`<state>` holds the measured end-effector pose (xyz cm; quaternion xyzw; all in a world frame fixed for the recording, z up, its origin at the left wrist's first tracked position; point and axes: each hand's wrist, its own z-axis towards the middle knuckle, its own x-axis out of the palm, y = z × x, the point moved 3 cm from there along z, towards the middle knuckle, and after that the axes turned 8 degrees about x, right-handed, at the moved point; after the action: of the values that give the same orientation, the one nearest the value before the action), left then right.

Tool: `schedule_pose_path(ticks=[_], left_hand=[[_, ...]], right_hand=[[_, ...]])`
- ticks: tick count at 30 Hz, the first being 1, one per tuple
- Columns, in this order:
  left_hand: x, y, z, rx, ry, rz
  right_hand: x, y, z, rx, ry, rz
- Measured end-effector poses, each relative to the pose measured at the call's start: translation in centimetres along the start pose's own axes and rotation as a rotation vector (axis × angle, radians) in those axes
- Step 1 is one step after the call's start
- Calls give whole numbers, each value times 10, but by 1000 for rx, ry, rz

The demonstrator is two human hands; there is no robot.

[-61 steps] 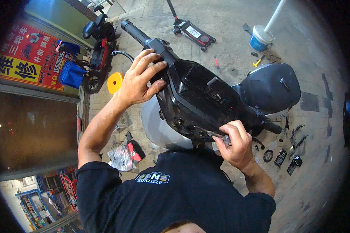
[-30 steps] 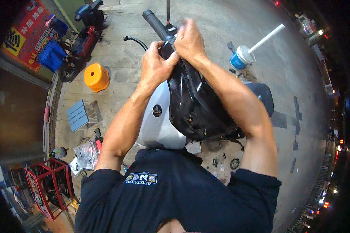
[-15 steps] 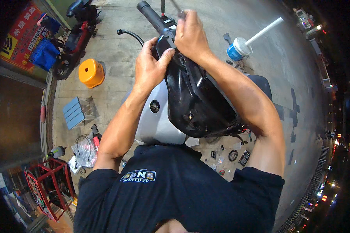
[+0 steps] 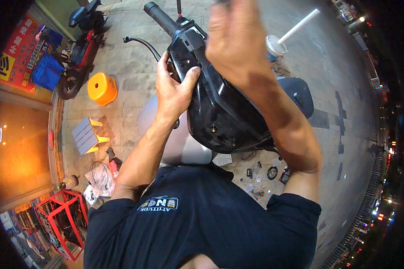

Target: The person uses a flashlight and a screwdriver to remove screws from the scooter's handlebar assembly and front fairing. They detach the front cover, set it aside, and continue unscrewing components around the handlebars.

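My left hand (image 4: 173,92) grips the edge of the black plastic handlebar cover (image 4: 226,119), thumb on top and fingers round its far left side. Over the cover's far right part my right hand (image 4: 235,42) is raised in a blurred fist. A dark hand tool (image 4: 221,2) shows at that fist, mostly cut off by the upper edge. A black rubber handlebar grip (image 4: 159,18) and a curved brake lever (image 4: 141,42) stick out beyond my left hand. Below the cover lies the scooter's silver body panel (image 4: 186,143).
A yellow stool (image 4: 102,88), a small slatted stool (image 4: 87,136) and a red metal frame (image 4: 65,219) stand at the left. A parked red scooter (image 4: 81,51) is farther back. A bucket (image 4: 274,47) with a white pole stands far right. Loose parts (image 4: 258,177) litter the ground.
My right hand has risen and come nearer to the camera, off the handlebar's middle. The tool's thin shaft has left the view. My left hand keeps its hold on the cover. The view has shifted slightly.
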<state>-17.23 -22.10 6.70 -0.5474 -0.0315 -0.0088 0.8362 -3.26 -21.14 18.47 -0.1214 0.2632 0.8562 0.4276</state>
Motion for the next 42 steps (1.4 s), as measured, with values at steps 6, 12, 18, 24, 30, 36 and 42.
schedule_pose_path(ticks=[6,12,18,24,30,36,42], left_hand=[[-3,2,1,-32,11,-20],[3,8,-7,-47,-21,-234],[5,16,-7,11,-25,-164],[5,15,-9,48,-61,-265],[4,11,-8,17,-30,-107],[4,8,-13,-48,-61,-298],[-2,14,-17,23,-51,-258]], right_hand=[[-43,34,-27,316,162,689],[-55,9,-75,756,26,1233],[-37,7,-99,900,301,1367],[-42,6,-61,689,156,1289],[-33,24,-58,829,228,947],[-32,9,-61,-144,98,3],[-15,5,-71,25,349,-129]])
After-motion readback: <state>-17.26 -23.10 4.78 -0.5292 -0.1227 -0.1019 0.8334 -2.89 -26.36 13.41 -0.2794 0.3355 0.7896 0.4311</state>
